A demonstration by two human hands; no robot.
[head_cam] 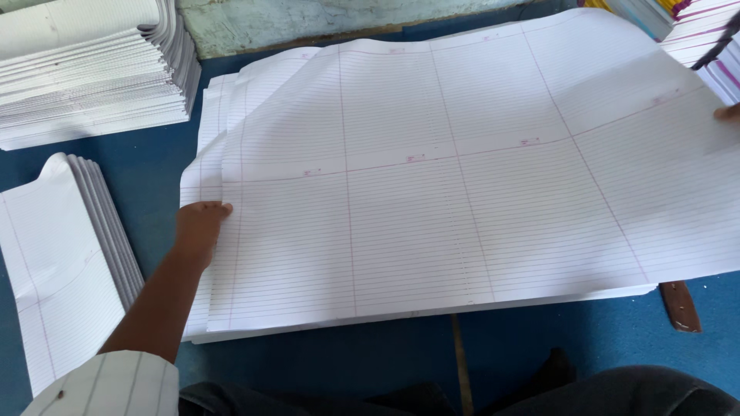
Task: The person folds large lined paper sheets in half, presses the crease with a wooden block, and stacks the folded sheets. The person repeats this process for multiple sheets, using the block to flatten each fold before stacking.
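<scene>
On the blue surface, head view: we record a wide stack of ruled sheets (432, 231) spread across the middle.
Top sheet: we see the top ruled sheet (493, 131) raised along its far and right side, lying skewed over the stack.
Left hand: our left hand (199, 229) rests flat on the sheet's left edge, fingers extended and together, pressing rather than gripping.
Right hand: our right hand (728, 113) shows only as fingertips at the frame's right edge, touching the sheet's right margin; we cannot tell whether they pinch it.
Left surroundings: a folded paper bundle (58, 262) lies beside our forearm; a taller paper pile (85, 69) sits beyond it.
Right surroundings: a brown flat tool (680, 306) pokes out beneath the stack's near right corner.
</scene>
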